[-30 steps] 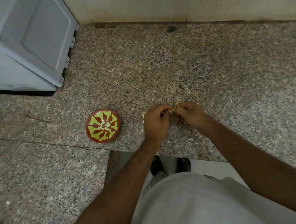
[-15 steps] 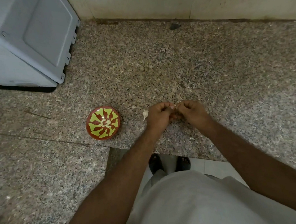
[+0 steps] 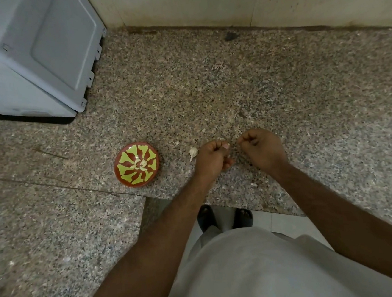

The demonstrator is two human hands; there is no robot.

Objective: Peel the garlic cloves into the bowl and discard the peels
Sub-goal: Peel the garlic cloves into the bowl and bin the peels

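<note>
The left hand [image 3: 211, 157] is curled, pinching something small and pale, perhaps a garlic clove; the right hand [image 3: 261, 150], just apart at its 3 o'clock, is clenched, its contents hidden. An unpeeled garlic piece [image 3: 193, 152] lies touching the left hand at 9 o'clock. Farther at 9 o'clock, the bowl [image 3: 137, 163] holds peeled cloves [image 3: 140, 164] on the granite counter [image 3: 209, 94].

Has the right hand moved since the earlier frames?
Yes. The right hand has pulled away to the right from the left hand, which stays next to the unpeeled garlic clove on the counter.
</note>
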